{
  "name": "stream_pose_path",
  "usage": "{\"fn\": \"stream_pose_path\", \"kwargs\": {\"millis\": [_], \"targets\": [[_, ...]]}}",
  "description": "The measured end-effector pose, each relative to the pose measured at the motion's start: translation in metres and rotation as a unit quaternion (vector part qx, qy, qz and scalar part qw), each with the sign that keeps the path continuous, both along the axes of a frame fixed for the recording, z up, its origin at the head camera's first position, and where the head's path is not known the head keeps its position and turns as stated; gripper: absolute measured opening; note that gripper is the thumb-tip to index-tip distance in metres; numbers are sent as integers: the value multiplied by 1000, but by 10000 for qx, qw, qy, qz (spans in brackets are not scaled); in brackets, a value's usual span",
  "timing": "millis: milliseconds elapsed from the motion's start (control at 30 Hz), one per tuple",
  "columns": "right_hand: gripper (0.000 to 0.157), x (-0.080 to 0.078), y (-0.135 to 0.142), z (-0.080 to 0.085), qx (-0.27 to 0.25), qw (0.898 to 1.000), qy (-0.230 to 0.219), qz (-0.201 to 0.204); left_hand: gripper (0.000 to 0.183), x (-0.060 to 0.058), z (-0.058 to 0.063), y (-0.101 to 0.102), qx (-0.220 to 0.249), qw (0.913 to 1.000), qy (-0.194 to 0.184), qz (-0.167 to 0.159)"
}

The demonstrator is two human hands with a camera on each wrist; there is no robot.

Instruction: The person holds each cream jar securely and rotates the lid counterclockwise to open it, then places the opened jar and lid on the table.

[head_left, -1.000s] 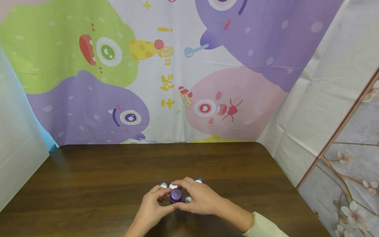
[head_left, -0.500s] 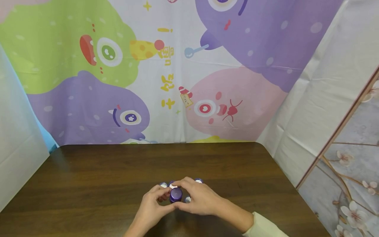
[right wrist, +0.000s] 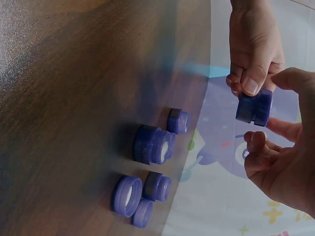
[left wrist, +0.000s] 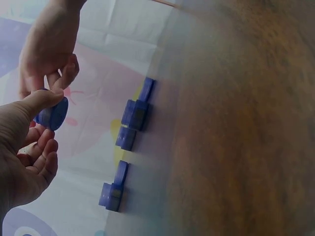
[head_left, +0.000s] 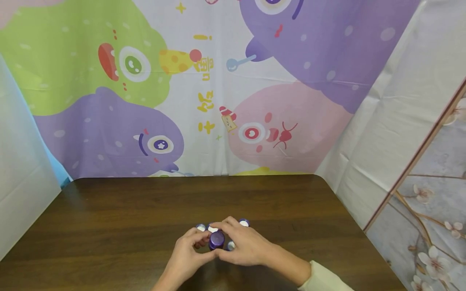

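Note:
A small purple jar (head_left: 216,239) with a glossy lid is held between both hands, raised over the brown table. My left hand (head_left: 187,252) grips its lower body, the thumb pressed on its side in the right wrist view. Thumb and forefinger of my right hand (head_left: 249,244) curve round the upper part, the lid (right wrist: 264,107). Beyond the hands stand an uncapped larger jar (right wrist: 147,145) and small jars, one (right wrist: 178,121) farther off and one (right wrist: 157,187) nearer. A large upturned lid (right wrist: 127,196) and a small lid (right wrist: 142,213) lie beside them. My right hand partly covers this group in the head view.
The wooden table (head_left: 127,218) has rounded back corners. A cartoon-printed cloth (head_left: 218,153) hangs behind it, and pale cloths hang on both sides. A flower-patterned panel (head_left: 433,210) stands at the right.

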State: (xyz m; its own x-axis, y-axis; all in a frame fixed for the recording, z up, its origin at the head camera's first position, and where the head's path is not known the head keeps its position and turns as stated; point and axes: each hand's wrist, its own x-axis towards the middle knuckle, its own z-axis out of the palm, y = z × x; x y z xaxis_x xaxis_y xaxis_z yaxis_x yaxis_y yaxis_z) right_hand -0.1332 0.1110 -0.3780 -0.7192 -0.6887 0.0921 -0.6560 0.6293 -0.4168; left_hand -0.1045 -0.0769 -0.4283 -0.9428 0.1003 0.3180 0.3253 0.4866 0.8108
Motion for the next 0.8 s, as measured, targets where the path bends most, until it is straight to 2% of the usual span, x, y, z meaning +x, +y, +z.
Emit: {"fn": "stream_pose_path", "kwargs": {"millis": [167,300,567,800], "targets": [[47,-1,-2,2,25,9996,200,-214,34,2,0,0,-86,9999,70,-65],[41,-1,-3,4,133,9993,309,-160,33,2,0,-1,-167,9998,79,-119],[40,-1,-4,6,335,9991,272,19,32,2,0,-1,-175,9996,123,-204],[41,0,-3,7,426,9989,203,-16,35,2,0,-2,-198,9997,25,-117]]}}
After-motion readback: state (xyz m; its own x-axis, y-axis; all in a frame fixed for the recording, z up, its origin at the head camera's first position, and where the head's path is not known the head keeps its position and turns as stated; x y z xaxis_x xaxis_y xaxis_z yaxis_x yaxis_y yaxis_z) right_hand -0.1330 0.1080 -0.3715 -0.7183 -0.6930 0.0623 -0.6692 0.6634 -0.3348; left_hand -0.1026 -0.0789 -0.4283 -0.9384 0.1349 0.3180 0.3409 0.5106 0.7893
